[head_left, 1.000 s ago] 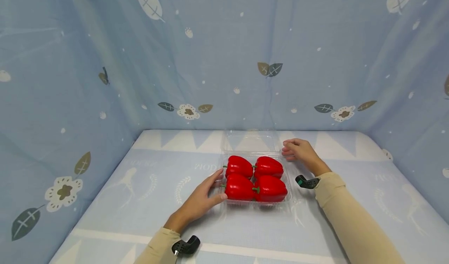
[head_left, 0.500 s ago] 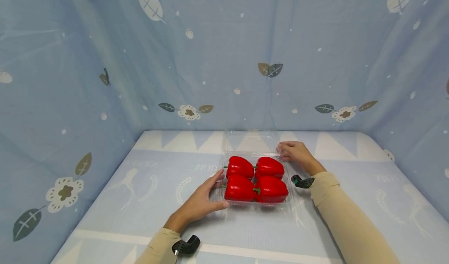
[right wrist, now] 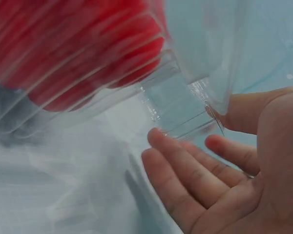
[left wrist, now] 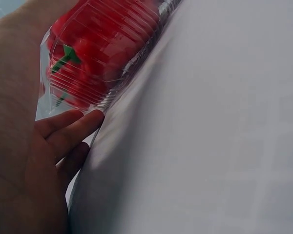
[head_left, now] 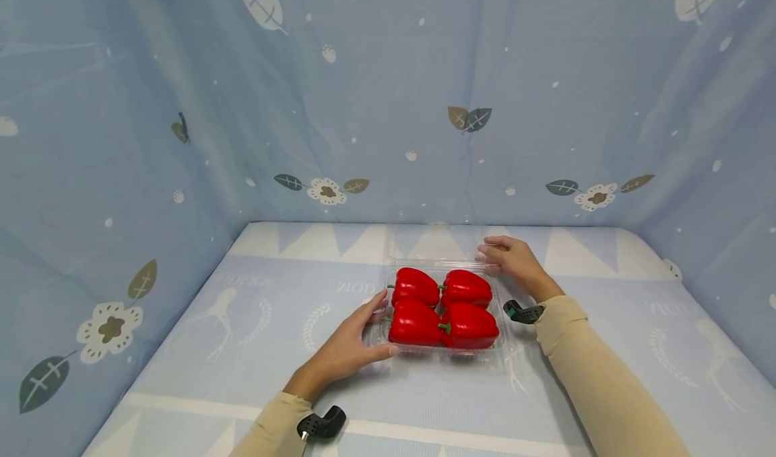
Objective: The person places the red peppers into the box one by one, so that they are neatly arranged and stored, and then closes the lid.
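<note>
A clear plastic clamshell box [head_left: 445,352] holds several glossy red bell peppers [head_left: 414,322] with green stems. Its transparent lid [head_left: 433,242] stands open at the back, partly lost against the cloth. My left hand [head_left: 341,349] lies along the box's left side, fingers extended and thumb by the front corner; the left wrist view has its fingertips close against the ribbed wall. Beside the hinge on the right is my right hand [head_left: 514,261]. In the right wrist view its thumb [right wrist: 244,113] touches the lid's edge, while the fairly straight fingers lie under the hinge strip, apart from the thumb.
The box stands on a table [head_left: 254,376] covered with pale blue and white patterned cloth. Blue curtains [head_left: 376,93] with leaf and flower prints hang behind it and at both sides. Black wrist devices [head_left: 321,423] sit on both arms.
My right hand has moved a little left, from beside the box to the lid's hinge side. The lid looks slightly raised. My left hand stays by the box's left side.
</note>
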